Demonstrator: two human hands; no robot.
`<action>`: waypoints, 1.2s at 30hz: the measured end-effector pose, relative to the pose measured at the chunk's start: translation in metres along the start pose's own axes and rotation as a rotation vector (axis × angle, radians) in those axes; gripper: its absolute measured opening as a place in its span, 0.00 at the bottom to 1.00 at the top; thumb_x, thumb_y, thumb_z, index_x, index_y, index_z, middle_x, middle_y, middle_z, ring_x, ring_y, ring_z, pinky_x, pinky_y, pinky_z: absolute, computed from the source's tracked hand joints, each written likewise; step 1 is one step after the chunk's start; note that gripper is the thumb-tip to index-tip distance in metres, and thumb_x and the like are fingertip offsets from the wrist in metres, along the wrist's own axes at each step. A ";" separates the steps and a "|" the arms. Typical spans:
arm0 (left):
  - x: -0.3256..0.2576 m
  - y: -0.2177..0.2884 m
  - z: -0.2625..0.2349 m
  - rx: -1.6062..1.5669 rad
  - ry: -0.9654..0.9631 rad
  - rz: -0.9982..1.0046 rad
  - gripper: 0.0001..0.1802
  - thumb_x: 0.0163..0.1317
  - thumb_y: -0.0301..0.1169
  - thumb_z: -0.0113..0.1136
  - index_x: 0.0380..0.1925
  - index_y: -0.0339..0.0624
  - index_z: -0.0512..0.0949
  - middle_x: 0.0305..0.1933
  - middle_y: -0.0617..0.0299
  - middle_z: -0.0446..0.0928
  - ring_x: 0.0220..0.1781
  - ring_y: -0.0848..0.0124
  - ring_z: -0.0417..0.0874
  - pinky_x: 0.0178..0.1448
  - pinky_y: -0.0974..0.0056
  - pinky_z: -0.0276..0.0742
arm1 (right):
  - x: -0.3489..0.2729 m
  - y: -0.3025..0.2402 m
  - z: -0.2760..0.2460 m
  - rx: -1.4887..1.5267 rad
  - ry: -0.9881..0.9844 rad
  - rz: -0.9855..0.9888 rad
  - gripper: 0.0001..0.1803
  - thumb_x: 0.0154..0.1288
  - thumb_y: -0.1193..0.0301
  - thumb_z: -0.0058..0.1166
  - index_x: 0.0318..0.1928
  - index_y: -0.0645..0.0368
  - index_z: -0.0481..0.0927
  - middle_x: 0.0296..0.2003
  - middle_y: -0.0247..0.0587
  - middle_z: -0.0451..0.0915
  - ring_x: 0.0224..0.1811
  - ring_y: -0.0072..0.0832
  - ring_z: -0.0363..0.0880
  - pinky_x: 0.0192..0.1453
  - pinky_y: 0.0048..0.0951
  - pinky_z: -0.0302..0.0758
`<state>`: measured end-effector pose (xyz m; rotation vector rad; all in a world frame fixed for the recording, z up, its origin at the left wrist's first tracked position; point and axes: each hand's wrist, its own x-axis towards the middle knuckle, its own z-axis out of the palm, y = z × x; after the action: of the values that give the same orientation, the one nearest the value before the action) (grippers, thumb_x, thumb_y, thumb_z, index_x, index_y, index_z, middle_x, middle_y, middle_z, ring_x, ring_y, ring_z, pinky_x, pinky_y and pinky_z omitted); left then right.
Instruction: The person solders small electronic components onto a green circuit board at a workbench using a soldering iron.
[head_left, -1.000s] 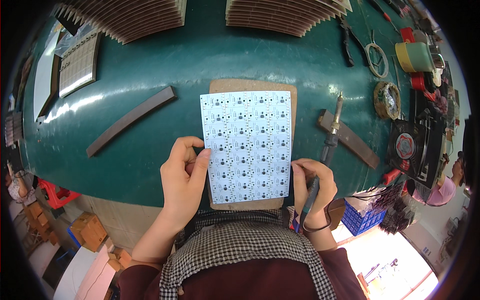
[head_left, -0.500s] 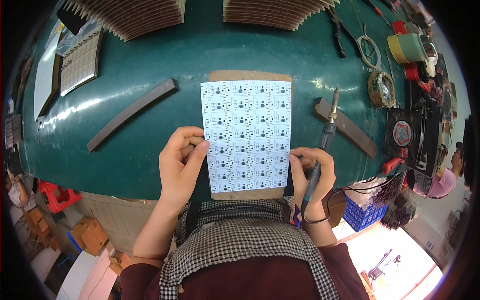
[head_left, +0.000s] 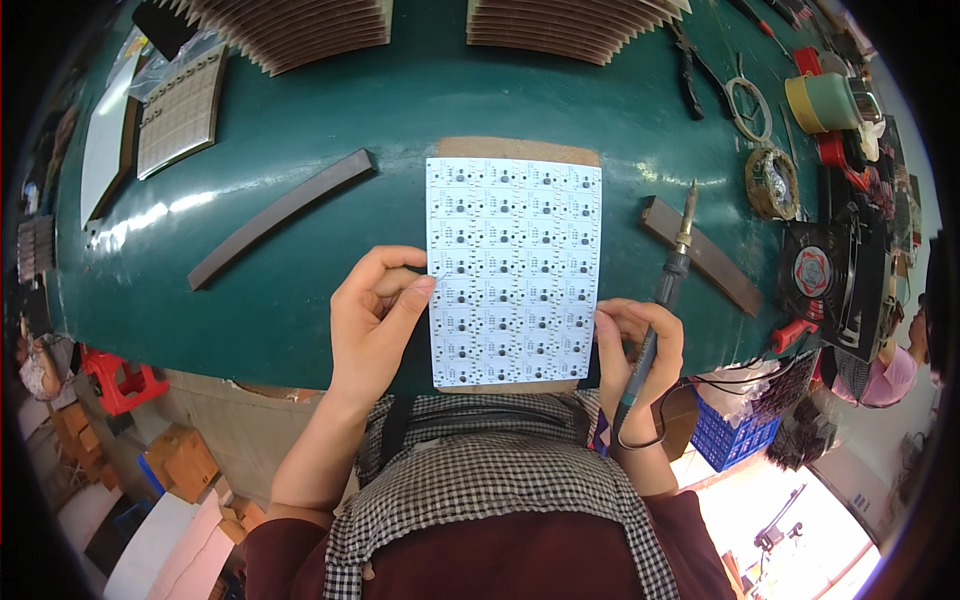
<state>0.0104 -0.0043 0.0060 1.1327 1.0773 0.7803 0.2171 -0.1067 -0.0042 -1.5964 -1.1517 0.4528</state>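
Note:
A white circuit board panel (head_left: 515, 270), with rows of repeated small dark parts, is over a brown board (head_left: 520, 149) at the bench's near edge. My left hand (head_left: 375, 315) pinches the panel's left edge between thumb and fingers. At the panel's right edge is my right hand (head_left: 645, 345), its thumb and fingertips against or very near that edge. The same hand is closed round a soldering iron (head_left: 660, 310), whose metal tip points away from me and stands clear of the panel. A cable trails from the iron's lower end.
Dark bars lie left (head_left: 280, 220) and right (head_left: 705, 255) on the green bench (head_left: 330, 110). Stacked ridged panels (head_left: 310, 35) stand at the back. At right are pliers (head_left: 688, 75), a solder roll (head_left: 770, 183), a green-yellow cup (head_left: 820, 104) and a black fan (head_left: 812, 270).
The whole view has shifted slightly, so the bench things appear further right. The panel sits a little straighter and closer to the brown board's near edge. Both hands keep their grips.

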 end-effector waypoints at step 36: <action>-0.016 0.014 0.007 -0.069 -0.001 0.091 0.09 0.61 0.21 0.51 0.42 0.30 0.70 0.32 0.58 0.79 0.34 0.79 0.77 0.40 0.76 0.71 | -0.009 -0.018 -0.009 0.112 0.051 -0.017 0.19 0.54 0.86 0.55 0.45 0.64 0.65 0.34 0.48 0.80 0.33 0.28 0.82 0.34 0.22 0.78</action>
<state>0.0127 -0.0169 0.0243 1.1299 0.9957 0.8817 0.2122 -0.1195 0.0126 -1.4920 -1.0821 0.4558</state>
